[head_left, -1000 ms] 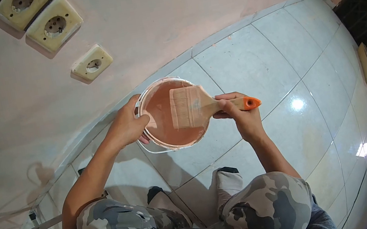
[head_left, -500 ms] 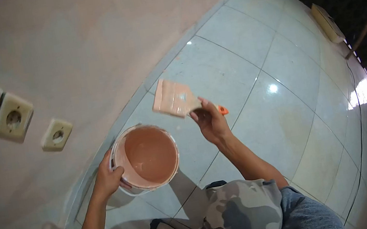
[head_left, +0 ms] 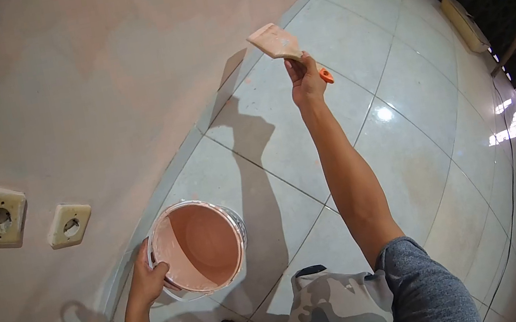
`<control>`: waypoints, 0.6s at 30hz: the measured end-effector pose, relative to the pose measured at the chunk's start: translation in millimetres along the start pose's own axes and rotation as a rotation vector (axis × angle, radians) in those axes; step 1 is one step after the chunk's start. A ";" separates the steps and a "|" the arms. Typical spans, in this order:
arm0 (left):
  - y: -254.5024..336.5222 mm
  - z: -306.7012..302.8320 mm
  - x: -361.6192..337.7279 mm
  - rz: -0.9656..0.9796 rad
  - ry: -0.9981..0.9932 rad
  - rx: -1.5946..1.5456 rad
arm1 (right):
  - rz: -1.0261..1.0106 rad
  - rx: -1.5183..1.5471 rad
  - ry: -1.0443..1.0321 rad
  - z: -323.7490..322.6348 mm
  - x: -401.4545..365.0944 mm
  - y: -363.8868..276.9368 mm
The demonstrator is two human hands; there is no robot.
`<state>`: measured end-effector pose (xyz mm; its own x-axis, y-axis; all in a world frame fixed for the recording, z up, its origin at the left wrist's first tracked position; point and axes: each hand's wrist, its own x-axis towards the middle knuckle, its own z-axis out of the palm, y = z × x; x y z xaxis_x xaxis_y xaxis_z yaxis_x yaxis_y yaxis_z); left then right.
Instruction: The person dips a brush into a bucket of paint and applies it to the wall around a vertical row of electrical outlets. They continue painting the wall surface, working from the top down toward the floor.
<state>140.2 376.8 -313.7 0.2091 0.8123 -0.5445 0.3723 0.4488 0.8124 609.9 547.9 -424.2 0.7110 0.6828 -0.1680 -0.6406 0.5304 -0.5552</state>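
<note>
Patchy pinkish wall (head_left: 123,102) meeting a floor of pale glossy tiles (head_left: 402,156), a skirting strip (head_left: 198,133) along the join. Head view, the only one.

Left hand (head_left: 145,277) clamped on the bucket (head_left: 172,259), thumb over the near rim, fingers outside; the bucket sits just right of that hand, mouth tilted up, pink paint (head_left: 210,242) inside. I can't tell whether its base touches floor. Right hand (head_left: 306,80) well ahead, closed round the handle of a wide brush (head_left: 275,41); coated head points left of the hand, towards the wall, seemingly apart from it. Orange handle end shows right of the hand.

Risks, as I judge them: a loaded head could drip on the tiles below the right hand. One-sided hold on the rim might let the bucket tip, more so if the long right-arm reach pulls the body round. A low sweep could smear the skirting.

Edges: wall and skirting hem the left hand closely; the nearest socket (head_left: 70,225) lies on the wall beyond its left. Bucket and knee (head_left: 339,305) crowd its right. More room right of the right hand, where tiles run towards a thin cable (head_left: 510,182) and, farther ahead, a yellowish box (head_left: 465,24).
</note>
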 end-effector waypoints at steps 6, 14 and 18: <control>-5.8 2.4 1.6 0.027 0.010 -0.002 | -0.052 -0.171 0.082 3.2 1.7 7.3; 12.0 2.9 -2.1 -0.024 0.010 0.076 | -0.186 -0.442 0.108 42.4 6.4 12.8; 13.8 4.2 -3.1 -0.075 0.003 0.007 | -0.178 -0.475 0.064 87.2 15.2 0.7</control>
<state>148.5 378.9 -301.7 0.1773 0.7778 -0.6029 0.3930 0.5057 0.7680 595.0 602.5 -356.1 0.8228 0.5629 -0.0787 -0.3163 0.3384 -0.8863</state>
